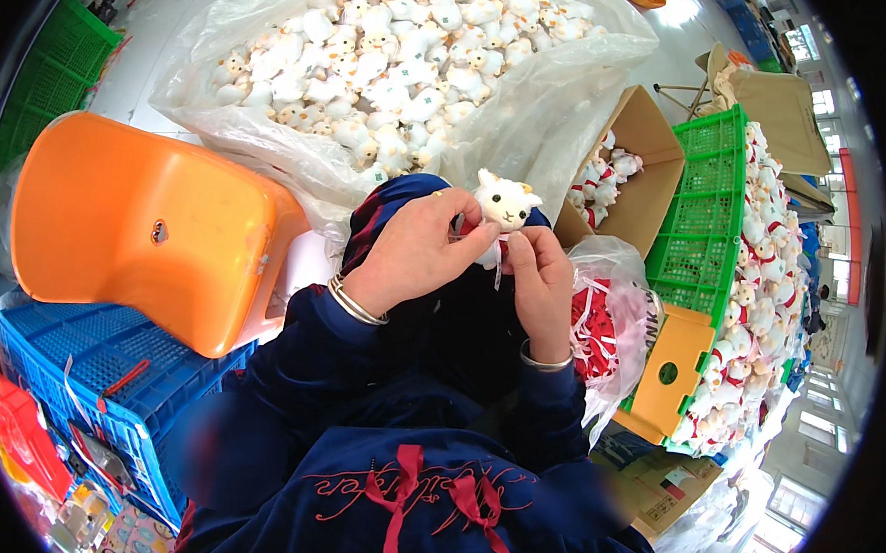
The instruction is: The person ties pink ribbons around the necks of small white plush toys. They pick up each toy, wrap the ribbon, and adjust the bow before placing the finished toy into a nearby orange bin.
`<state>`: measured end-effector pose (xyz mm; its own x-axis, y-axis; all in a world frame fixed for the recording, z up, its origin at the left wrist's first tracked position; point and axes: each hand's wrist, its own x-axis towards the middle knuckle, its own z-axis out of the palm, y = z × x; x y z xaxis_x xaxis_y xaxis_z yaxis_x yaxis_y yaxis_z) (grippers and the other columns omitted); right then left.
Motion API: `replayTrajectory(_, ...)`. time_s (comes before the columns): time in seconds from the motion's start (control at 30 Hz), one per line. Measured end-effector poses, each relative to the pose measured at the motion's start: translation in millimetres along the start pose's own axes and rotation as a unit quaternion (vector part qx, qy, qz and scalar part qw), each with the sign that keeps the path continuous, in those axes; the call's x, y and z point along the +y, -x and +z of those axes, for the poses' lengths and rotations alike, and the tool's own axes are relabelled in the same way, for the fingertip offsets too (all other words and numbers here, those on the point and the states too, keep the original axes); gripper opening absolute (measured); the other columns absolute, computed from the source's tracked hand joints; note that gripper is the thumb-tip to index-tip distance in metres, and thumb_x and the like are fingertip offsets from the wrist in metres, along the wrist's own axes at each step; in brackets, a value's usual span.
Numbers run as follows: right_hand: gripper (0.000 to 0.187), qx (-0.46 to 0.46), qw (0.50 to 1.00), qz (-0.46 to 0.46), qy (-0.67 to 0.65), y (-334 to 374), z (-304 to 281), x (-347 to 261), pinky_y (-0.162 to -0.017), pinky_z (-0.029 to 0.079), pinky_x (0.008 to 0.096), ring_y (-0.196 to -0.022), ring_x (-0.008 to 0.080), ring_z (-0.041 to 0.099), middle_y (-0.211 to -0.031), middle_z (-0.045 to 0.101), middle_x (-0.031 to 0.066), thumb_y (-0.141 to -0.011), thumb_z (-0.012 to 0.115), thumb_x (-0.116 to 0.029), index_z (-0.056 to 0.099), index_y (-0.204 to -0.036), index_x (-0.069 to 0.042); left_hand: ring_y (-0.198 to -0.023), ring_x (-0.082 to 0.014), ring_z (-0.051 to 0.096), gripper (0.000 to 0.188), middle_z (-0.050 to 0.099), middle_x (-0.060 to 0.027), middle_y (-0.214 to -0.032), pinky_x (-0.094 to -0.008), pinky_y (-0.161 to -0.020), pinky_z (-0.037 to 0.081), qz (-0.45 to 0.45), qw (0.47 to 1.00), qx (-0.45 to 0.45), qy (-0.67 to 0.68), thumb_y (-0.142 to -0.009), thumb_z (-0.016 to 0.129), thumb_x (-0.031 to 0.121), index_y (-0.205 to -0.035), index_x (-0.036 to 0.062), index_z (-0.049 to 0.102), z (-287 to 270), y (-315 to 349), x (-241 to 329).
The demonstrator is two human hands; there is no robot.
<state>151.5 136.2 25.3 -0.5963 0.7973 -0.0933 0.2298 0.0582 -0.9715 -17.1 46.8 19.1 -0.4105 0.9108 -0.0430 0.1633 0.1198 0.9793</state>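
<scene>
A small white plush toy (507, 202) with a stitched face and pale orange horns or tufts sits upright over my lap, facing me. My left hand (419, 250) is closed at its neck, thumb and fingertips pinched together. From the other side my right hand (542, 292) pinches with thumb and forefinger just below the toy's head. A red scarf (501, 252) shows between the fingers, with a thin white strip hanging below. The fingers hide most of the scarf and the toy's body. Beside my right hand, a clear plastic bag (619, 266) holds red and white strips (592, 329).
Ahead lies a large clear bag (212, 104) full of similar white toys. At right stand a cardboard box (654, 162) with scarfed toys and a green crate (703, 185) beside a heap of more. An orange chair (115, 219) and blue crate (69, 332) are at left.
</scene>
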Motion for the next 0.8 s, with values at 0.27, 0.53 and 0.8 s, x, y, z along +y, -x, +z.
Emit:
replayTrajectory(0.27,0.021,0.068,0.994,-0.056,0.062,-1.4,15.1,2.1,-0.060,0.043,0.0252,-0.067,0.0062,0.050,-0.073,0.058,-0.0007,-0.107,0.063,-0.016,0.063,-0.094,0.001,-0.079,-0.0306,0.067,0.022,0.063,-0.0119,-0.096,-0.0391,-0.070,0.054,0.060,0.997,0.051,0.013,-0.093,0.073,0.023,-0.095,0.0039,0.062,12.8,0.2,-13.3)
replayTrajectory(0.53,0.019,0.056,0.989,-0.104,0.092,-1.0,14.3,10.2,-0.063,0.043,0.0266,-0.071,0.0085,0.049,-0.076,0.057,-0.0003,-0.106,0.062,-0.013,0.061,-0.092,0.001,-0.078,-0.0308,0.068,0.024,0.065,-0.0098,-0.091,-0.0404,-0.069,0.054,0.032,0.994,0.057,-0.084,-0.088,0.075,0.023,-0.092,0.0054,0.060,15.7,0.4,-5.2)
replayTrajectory(0.8,0.021,0.048,0.995,-0.083,0.003,1.2,12.9,22.8,-0.064,0.042,0.0246,-0.072,0.0066,0.047,-0.077,0.055,-0.0024,-0.108,0.058,-0.015,0.060,-0.092,-0.001,-0.072,-0.0202,0.067,0.022,0.064,-0.0089,-0.083,-0.0316,-0.066,0.053,0.044,0.994,0.053,-0.085,-0.089,0.078,0.017,-0.093,0.0029,0.061,16.9,0.0,-6.9)
